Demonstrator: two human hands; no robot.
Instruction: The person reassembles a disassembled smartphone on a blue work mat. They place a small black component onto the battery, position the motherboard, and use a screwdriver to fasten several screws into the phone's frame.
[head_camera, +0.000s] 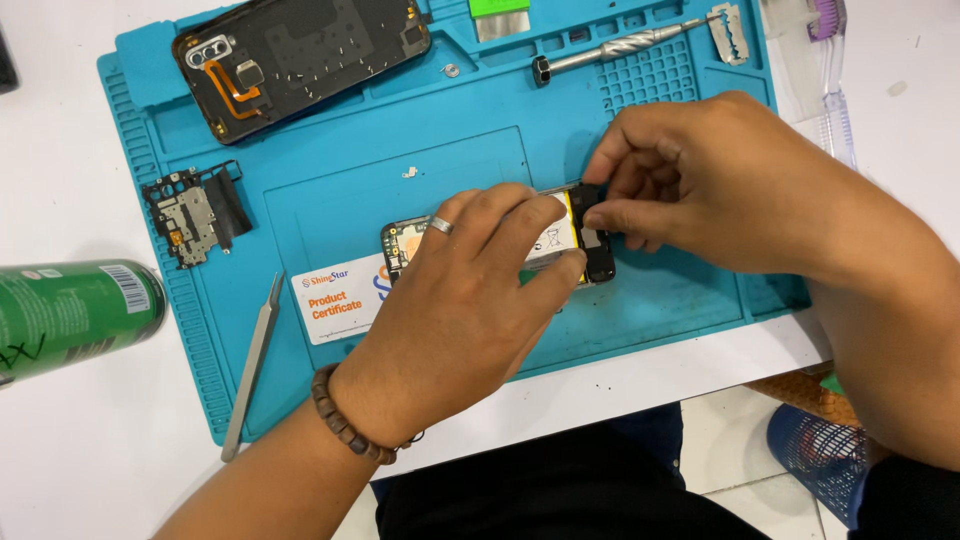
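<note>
The work mat (330, 170) is teal blue. The opened phone (590, 235) shows a yellow strip beside black. The back cover (300, 55) is black with an orange flex strip. The spray can (70, 315) is green, the tweezers (252, 365) silver, the bead bracelet (345, 420) brown.

Opened phone (560, 240) lies flat on the blue mat (420, 160), back cover off, insides up. White battery with a yellow strip shows mid-body, black part at its right end. Most of it is hidden under both hands.
</note>
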